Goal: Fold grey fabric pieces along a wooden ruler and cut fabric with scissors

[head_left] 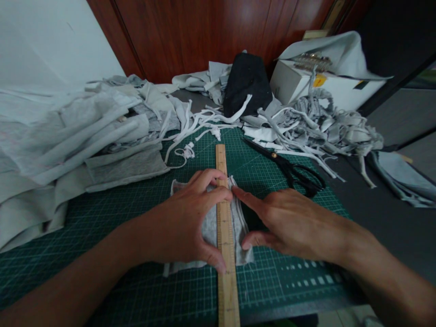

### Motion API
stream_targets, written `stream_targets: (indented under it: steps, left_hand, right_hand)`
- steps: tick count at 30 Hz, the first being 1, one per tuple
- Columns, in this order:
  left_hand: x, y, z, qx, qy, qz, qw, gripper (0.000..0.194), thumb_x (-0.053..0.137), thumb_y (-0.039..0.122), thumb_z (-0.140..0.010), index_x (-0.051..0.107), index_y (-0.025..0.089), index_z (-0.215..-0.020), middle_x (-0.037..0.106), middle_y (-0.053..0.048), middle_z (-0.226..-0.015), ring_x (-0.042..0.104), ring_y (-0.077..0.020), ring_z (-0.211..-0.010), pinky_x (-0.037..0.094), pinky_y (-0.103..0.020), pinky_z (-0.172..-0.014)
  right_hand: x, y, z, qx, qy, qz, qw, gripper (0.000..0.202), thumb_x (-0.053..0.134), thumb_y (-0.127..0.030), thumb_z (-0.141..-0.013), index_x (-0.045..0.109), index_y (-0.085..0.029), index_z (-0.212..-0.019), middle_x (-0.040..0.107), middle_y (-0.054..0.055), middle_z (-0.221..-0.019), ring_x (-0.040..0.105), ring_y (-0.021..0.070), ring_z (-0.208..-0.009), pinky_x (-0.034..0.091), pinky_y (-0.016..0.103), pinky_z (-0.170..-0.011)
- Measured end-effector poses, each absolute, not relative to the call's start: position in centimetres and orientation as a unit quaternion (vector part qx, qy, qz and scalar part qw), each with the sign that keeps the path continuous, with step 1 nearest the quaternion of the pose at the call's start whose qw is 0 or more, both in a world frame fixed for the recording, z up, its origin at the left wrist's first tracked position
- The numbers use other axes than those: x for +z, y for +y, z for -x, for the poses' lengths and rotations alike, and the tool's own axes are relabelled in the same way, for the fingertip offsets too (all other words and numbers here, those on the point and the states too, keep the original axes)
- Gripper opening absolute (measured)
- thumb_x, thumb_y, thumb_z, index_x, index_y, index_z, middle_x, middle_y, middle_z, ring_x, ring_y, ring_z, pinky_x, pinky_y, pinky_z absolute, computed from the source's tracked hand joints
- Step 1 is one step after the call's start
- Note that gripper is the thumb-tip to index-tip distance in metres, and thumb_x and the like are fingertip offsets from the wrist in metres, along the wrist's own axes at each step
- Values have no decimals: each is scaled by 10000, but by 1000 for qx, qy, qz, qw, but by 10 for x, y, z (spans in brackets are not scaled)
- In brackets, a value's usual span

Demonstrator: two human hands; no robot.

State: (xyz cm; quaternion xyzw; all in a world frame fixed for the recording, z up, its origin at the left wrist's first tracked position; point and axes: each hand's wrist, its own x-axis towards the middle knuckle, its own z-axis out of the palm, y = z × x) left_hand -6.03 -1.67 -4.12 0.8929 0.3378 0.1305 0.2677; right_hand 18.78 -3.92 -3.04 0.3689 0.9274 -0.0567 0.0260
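A wooden ruler (224, 231) lies lengthwise over a small piece of grey fabric (211, 225) on a green gridded cutting mat (279, 302). My left hand (185, 218) holds the ruler down, its bent fingers on the upper part and its thumb lower on the near edge. To the right, my right hand (289, 222) has its index finger stretched out to the fabric's seamed right edge, near the top. Its thumb rests lower along that edge, apart from the index finger; the other fingers are mostly hidden. Black-handled scissors (289, 169) lie beyond my right hand.
A large heap of grey cloth (85, 129) covers the left side. White fabric strips (207, 119) trail along the back. Tangled grey strips (323, 120) pile up at the right, before a white box (289, 84). A black cloth item (245, 84) stands at the back.
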Motion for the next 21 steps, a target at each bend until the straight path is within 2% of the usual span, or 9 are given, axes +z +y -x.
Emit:
stream_targets:
  steps: [11, 15, 21]
  left_hand:
    - [-41, -17, 60, 126, 336, -896, 263, 841, 971, 576, -556, 670, 249, -1270, 500, -121, -1475, 464, -395, -1387, 454, -578, -1149]
    - [-43, -18, 60, 128, 331, -898, 260, 901, 957, 628, -574, 657, 230, -1325, 489, -130, -1497, 445, -396, -1397, 444, -580, -1156]
    - [-44, -22, 59, 122, 339, -900, 245, 883, 941, 632, -610, 645, 216, -1331, 476, -124, -1515, 448, -373, -1403, 440, -557, -1178]
  right_hand:
    - [-27, -41, -187, -48, 926, -371, 53, 937, 665, -629, -983, 446, 65, -1574, 795, 139, -758, 772, 331, -655, 441, 373, -526]
    - [-28, -42, -187, -40, 928, -369, 45, 936, 687, -607, -978, 449, 78, -1570, 794, 146, -750, 777, 344, -656, 479, 391, -538]
    - [-27, -43, -186, -50, 923, -378, 49, 944, 700, -601, -970, 448, 84, -1569, 805, 165, -790, 796, 379, -711, 539, 430, -570]
